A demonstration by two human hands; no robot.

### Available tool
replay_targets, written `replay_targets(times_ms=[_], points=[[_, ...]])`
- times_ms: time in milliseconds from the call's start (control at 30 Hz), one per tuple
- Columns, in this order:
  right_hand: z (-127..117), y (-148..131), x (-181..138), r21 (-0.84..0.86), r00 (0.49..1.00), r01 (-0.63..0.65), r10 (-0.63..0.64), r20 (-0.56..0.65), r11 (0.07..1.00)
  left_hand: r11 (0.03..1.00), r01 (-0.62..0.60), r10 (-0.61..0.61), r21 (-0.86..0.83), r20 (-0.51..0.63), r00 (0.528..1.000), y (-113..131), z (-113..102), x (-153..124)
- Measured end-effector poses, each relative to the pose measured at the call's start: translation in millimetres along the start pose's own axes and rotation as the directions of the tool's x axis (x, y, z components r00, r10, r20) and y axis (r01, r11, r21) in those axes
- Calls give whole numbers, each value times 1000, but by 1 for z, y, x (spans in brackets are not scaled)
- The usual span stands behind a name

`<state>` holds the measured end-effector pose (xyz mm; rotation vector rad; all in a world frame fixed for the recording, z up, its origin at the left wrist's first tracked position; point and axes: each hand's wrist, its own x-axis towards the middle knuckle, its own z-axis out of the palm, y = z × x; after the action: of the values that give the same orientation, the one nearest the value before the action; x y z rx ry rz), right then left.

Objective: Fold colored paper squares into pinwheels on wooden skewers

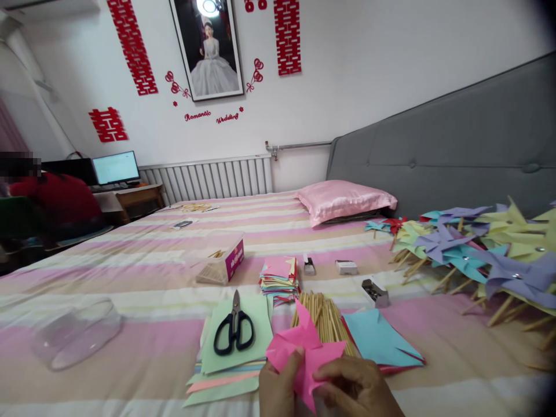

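Observation:
A pink paper pinwheel (306,347) with folded blades is held up between my two hands at the bottom centre. My left hand (280,382) grips it from the left, thumb pressed near its middle. On the right, my right hand (354,385) pinches a lower blade between thumb and fingers. Behind the pinwheel lies a bundle of thin wooden sticks (325,318), partly hidden by it. Blue cut paper squares (380,339) lie just right of the sticks, over red ones. Black-handled scissors (234,330) rest on a stack of coloured paper (260,341) to the left.
Finished pinwheels on sticks (460,249) are heaped at the right. Beyond my hands stand a paper stack (278,275), a small open box (375,292), two other small boxes and a clear plastic container (221,260). A clear lid (82,336) lies left. A person in red (61,200) sits far left.

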<state>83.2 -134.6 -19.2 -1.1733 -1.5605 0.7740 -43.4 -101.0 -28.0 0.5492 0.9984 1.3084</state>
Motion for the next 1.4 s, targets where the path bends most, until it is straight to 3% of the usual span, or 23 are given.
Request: replay_targets(times_ms=[167, 500, 733, 1067, 1400], points=[[12, 9, 0, 234, 983, -115, 144, -110, 965, 990, -123, 127, 73, -53, 990, -3, 4, -3], [14, 11, 5, 310, 965, -192, 237, -112, 931, 868, -300, 317, 395, 23, 948, 3, 6, -9], [14, 6, 6, 349, 944, -228, 294, -149, 909, 862, -304, 317, 407, 37, 948, -3, 7, -8], [12, 11, 6, 322, 945, -192, 263, -195, 927, 882, -275, 288, 384, 26, 957, 1, 11, -11], [5, 10, 8, 259, 948, -246, 288, -138, 934, 881, -283, 262, 379, 106, 959, 6, 9, -12]])
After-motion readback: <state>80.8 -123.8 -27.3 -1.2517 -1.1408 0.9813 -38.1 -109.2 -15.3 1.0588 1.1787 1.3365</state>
